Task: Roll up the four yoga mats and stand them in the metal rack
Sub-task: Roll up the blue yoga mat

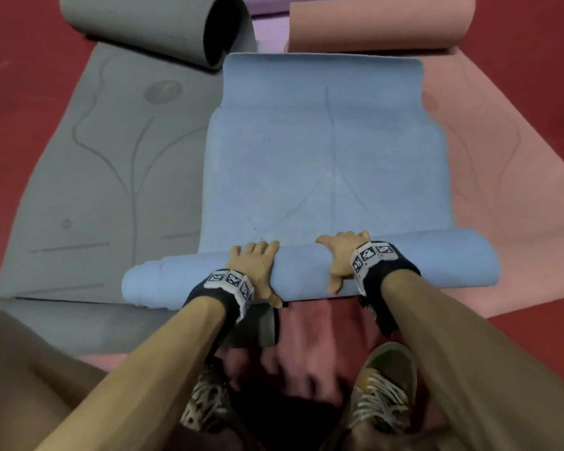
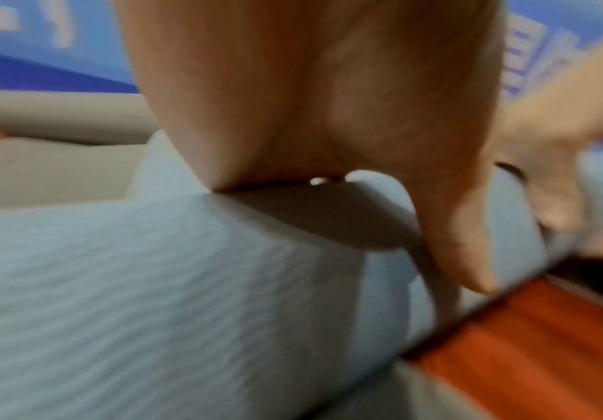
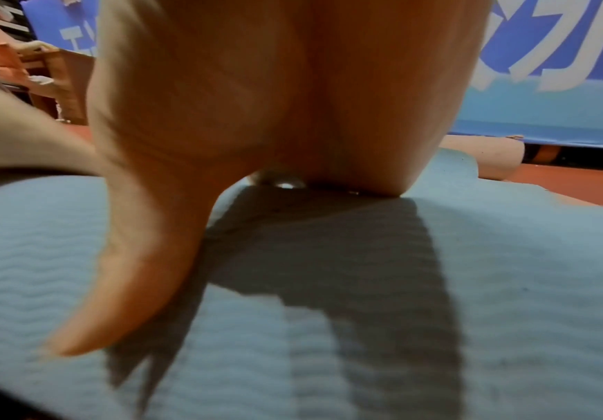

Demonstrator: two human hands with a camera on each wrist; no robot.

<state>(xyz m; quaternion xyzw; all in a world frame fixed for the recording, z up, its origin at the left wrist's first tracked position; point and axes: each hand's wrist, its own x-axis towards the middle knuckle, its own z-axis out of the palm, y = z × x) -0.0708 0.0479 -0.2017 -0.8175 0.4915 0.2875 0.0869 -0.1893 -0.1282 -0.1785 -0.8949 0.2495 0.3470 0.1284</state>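
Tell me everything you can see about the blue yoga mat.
The blue yoga mat is pale blue with a fine wavy texture and faint printed lines. Its near end is rolled into a thick roll lying across the view; the rest lies flat, reaching away, overlapping the grey mat and the pink mat. The left hand and right hand both press on top of the roll, fingers spread forward.

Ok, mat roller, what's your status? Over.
Both hands, left and right, pressing on the blue mat, about a third rolled. Grey mat and pink mat lie partly unrolled alongside. Rack not in view. Over.
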